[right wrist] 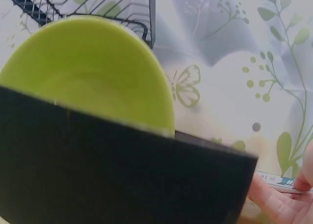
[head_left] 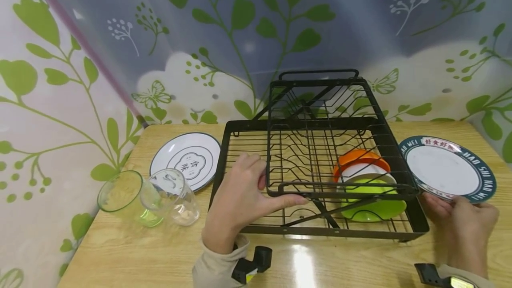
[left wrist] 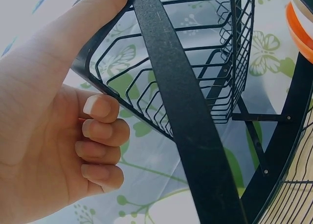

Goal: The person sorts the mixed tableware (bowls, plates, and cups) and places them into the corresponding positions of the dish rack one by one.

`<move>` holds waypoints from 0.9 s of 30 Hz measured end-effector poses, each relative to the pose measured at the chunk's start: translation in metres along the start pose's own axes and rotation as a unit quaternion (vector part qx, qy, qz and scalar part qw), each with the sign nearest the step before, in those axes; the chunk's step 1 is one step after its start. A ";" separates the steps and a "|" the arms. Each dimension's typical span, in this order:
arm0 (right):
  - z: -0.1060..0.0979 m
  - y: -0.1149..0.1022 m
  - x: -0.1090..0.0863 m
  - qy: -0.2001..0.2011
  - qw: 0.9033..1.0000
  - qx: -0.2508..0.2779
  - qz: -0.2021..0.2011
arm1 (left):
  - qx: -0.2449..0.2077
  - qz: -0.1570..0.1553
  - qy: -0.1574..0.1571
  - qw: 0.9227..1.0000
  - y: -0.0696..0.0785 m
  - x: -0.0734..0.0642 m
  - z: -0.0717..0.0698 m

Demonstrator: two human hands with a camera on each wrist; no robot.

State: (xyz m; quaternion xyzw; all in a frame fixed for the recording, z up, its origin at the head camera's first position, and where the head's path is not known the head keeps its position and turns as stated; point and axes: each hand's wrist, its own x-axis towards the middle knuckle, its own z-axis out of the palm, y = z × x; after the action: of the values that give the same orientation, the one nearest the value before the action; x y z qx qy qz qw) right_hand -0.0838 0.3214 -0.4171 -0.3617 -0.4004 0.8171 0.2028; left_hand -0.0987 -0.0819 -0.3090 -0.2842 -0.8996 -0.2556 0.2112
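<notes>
My left hand (head_left: 240, 199) grips the near left corner of the upper tier of a black two-tier dish rack (head_left: 336, 233). In the left wrist view the thumb lies along the black frame and the other fingers (left wrist: 102, 131) are curled at its lower edge. To the rack's right, my right hand (head_left: 472, 221) holds a white plate (head_left: 444, 168) with a lettered dark teal rim by its near edge. Only a sliver of that plate shows in the right wrist view. An orange bowl (head_left: 356, 155), a white bowl (head_left: 364, 170) and a green bowl (head_left: 372, 210) lean together in the lower tier.
Left of the rack, a white plate (head_left: 164, 157) with a thin dark rim lies on the wooden table (head_left: 160, 261). Before it are a green-rimmed glass (head_left: 120, 197) and a clear glass (head_left: 186, 212). Leaf-patterned cloth (head_left: 224, 79) hangs behind.
</notes>
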 end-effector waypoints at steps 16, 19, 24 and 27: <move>0.011 -0.009 -0.024 0.005 0.995 0.052 -0.083 | 0.000 -0.013 -0.009 1.000 0.003 0.000 0.000; 0.013 -0.009 -0.029 0.000 0.993 0.059 -0.101 | 0.001 -0.014 -0.009 1.000 0.002 0.000 0.001; 0.019 -0.013 -0.038 -0.008 0.991 0.063 -0.120 | 0.002 -0.017 -0.009 1.000 0.002 0.000 0.000; 0.022 -0.016 -0.042 -0.011 0.991 0.061 -0.122 | 0.001 -0.020 -0.009 1.000 0.003 0.000 -0.001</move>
State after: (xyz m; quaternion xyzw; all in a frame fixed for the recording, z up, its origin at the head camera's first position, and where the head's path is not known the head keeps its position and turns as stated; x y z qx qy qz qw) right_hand -0.0724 0.2938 -0.3767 -0.2882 -0.3929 0.8132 0.3182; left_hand -0.0969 -0.0805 -0.3078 -0.2687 -0.9071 -0.2566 0.1980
